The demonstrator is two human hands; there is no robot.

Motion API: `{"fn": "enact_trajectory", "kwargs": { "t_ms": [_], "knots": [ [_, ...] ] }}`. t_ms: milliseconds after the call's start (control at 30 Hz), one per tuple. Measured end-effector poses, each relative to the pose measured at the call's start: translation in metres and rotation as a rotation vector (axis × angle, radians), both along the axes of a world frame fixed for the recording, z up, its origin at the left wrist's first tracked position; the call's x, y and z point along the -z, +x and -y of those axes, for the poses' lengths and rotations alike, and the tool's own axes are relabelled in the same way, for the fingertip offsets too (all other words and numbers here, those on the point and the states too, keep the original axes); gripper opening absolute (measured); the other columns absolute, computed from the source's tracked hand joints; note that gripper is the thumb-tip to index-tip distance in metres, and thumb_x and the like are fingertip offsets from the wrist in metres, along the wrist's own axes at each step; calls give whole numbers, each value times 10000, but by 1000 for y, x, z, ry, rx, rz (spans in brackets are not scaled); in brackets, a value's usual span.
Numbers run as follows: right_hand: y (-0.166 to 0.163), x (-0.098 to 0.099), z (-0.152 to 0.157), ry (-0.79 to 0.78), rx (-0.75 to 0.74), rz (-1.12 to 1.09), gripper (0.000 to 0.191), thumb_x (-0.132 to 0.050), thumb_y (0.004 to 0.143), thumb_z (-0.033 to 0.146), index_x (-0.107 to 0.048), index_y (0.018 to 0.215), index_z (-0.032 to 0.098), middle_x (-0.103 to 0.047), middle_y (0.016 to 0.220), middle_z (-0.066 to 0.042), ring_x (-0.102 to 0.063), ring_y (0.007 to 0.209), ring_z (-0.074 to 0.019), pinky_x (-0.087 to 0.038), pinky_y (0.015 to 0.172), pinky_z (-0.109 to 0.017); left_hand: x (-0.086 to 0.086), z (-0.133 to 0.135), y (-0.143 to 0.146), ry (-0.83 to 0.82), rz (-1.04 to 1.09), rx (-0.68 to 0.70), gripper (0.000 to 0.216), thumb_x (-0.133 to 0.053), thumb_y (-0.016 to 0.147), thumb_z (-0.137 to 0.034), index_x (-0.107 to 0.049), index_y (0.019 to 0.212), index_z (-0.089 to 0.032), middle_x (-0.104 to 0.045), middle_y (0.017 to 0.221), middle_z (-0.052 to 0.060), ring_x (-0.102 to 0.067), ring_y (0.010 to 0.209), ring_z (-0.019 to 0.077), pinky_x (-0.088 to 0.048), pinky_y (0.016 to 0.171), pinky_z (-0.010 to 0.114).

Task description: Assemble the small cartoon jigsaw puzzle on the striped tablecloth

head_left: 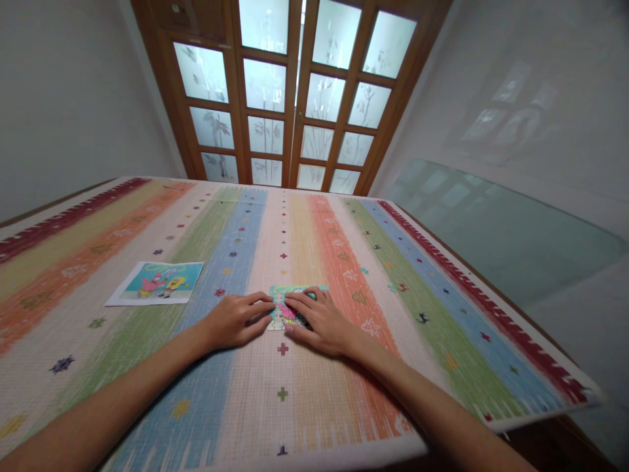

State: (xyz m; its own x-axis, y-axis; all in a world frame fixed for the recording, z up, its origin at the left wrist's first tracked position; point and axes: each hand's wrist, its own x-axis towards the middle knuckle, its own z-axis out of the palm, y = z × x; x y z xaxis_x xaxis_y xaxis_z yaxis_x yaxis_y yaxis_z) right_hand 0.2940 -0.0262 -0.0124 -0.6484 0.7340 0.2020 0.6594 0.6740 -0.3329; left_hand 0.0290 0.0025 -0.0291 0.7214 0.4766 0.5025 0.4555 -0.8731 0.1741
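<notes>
A small jigsaw puzzle (278,322) in teal, pink and yellow-green lies flat on the striped tablecloth, its pieces joined along visible seams. At its left edge rests my left hand (240,320), fingers extended and slightly bent, the fingertips at the border. My right hand (322,322) lies over the right part of the puzzle with its fingers spread, hiding much of the picture there. Neither hand lifts anything. Off to the right are two loose teal puzzle pieces, the farther piece (364,270) and the nearer piece (392,287).
A printed cartoon picture (162,283) on white paper lies left of my hands. The patterned tablecloth (314,406) covers the table. Beyond it stand wooden doors with frosted panes (268,85). A glossy wall (555,137) runs along the right side.
</notes>
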Motion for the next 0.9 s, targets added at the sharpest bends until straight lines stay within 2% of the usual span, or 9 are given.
{"fn": "enact_trajectory", "kwargs": {
  "t_ms": [200, 333, 467, 533, 600, 667, 733, 800, 900],
  "knots": [
    [3, 0, -3, -33, -25, -25, 509, -488, 1040, 494, -541, 1472, 230, -570, 1482, -91, -452, 1268, -304, -362, 1081, -510, -1, -1, 0, -5, 12, 10, 262, -513, 1005, -276, -715, 1142, -183, -741, 1089, 96, -751, 857, 186, -611, 756, 285],
    [23, -3, -17, 54, -57, -60, 364, -458, 1063, 337, -622, 1370, 230, -602, 1439, -98, -484, 1282, -262, -361, 1101, -489, -1, -1, 0, 0, 15, 15, 258, -507, 1010, -280, -708, 1139, -184, -739, 1088, 93, -749, 846, 181, -610, 736, 277],
    [69, -9, -39, 241, 154, -30, 244, -530, 997, 257, -732, 1125, 205, -686, 1234, -129, -555, 1158, -291, -431, 1018, -492, -1, -2, -2, -15, 11, 23, 241, -518, 1001, -273, -698, 1144, -198, -735, 1102, 86, -750, 869, 184, -614, 735, 281],
    [101, -13, -48, 276, 271, 23, 224, -555, 976, 266, -758, 1042, 197, -699, 1149, -144, -597, 1050, -292, -463, 961, -476, -1, -2, -3, -10, 7, 25, 243, -514, 1004, -274, -696, 1143, -194, -735, 1105, 89, -750, 863, 184, -616, 730, 284],
    [135, -17, -52, 248, 377, 85, 225, -567, 946, 227, -769, 1038, 192, -707, 1080, -140, -625, 1015, -283, -482, 937, -433, -1, -2, -2, -4, 5, 29, 250, -504, 1009, -278, -696, 1141, -187, -737, 1101, 93, -751, 859, 184, -616, 730, 284],
    [165, -20, -51, 171, 500, 169, 273, -576, 904, 162, -767, 1096, 198, -713, 1098, -131, -640, 1048, -278, -483, 950, -398, -2, -2, -2, -1, 10, 31, 251, -500, 1010, -275, -700, 1132, -185, -740, 1095, 93, -751, 866, 184, -614, 739, 283],
    [188, -22, -48, 83, 599, 255, 282, -612, 886, 176, -771, 1116, 205, -712, 1129, -130, -651, 1067, -273, -484, 960, -371, -2, -1, -1, 3, 13, 30, 248, -501, 1010, -271, -704, 1124, -184, -742, 1091, 92, -751, 867, 184, -613, 742, 283],
    [203, -24, -44, -10, 638, 327, 292, -661, 863, 215, -774, 1132, 204, -719, 1098, -128, -666, 1036, -274, -494, 932, -356, -2, -1, -1, 13, 13, 30, 250, -495, 1013, -270, -701, 1120, -178, -742, 1088, 95, -753, 851, 185, -612, 726, 284],
    [210, -26, -42, -106, 612, 361, 310, -670, 862, 240, -772, 1151, 196, -727, 1039, -111, -687, 939, -242, -503, 880, -323, -2, -1, 0, 22, 6, 33, 250, -485, 1019, -276, -691, 1121, -179, -741, 1088, 96, -755, 845, 187, -611, 716, 285]
  ]
}}
